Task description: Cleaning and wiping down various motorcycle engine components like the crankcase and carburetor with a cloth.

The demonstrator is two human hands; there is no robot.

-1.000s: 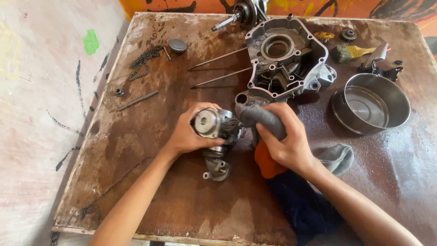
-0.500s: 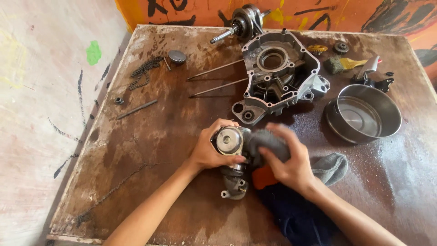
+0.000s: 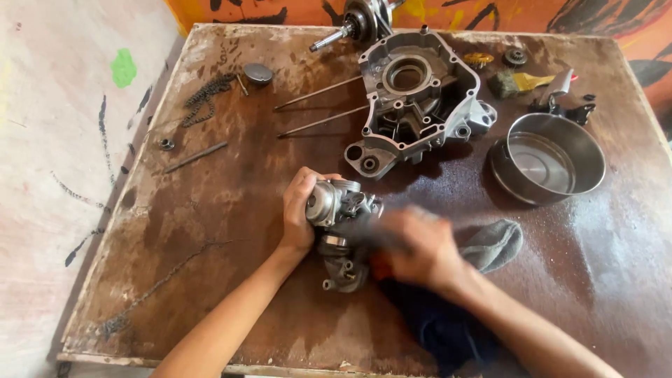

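Hands met over a small grey metal engine part (image 3: 341,224) near the middle of the worn brown wooden table (image 3: 231,210). The left hand (image 3: 299,210) was curled around the round silver end of that part, with fingers wrapped over the top, holding it tight. The right hand (image 3: 418,248) was blurry, so I could not tell how far its fingers were closed. It lay against the right side of the part, on top of an orange and dark blue cloth (image 3: 434,322) that ran down toward 5 o'clock.

Just beside the right hand, at 3 o'clock, lay a crumpled grey rag (image 3: 498,243). Up at 1 o'clock from the hands sat a big grey metal engine case (image 3: 420,98) with a round hole in it. At 2 o'clock stood a round shiny steel bowl (image 3: 553,157). Past the bowl lay a paint brush with a yellow handle (image 3: 521,82) and a small dark gear (image 3: 516,56).

At 12 o'clock, at the far edge, rested a dark metal crank with a shaft (image 3: 353,24). Two thin long metal rods (image 3: 322,105) lay at 11 o'clock, near the case. Farther off at 10 o'clock were a dark chain in a heap (image 3: 206,98), a small round grey cap (image 3: 258,73) and a short dark bolt (image 3: 196,157).
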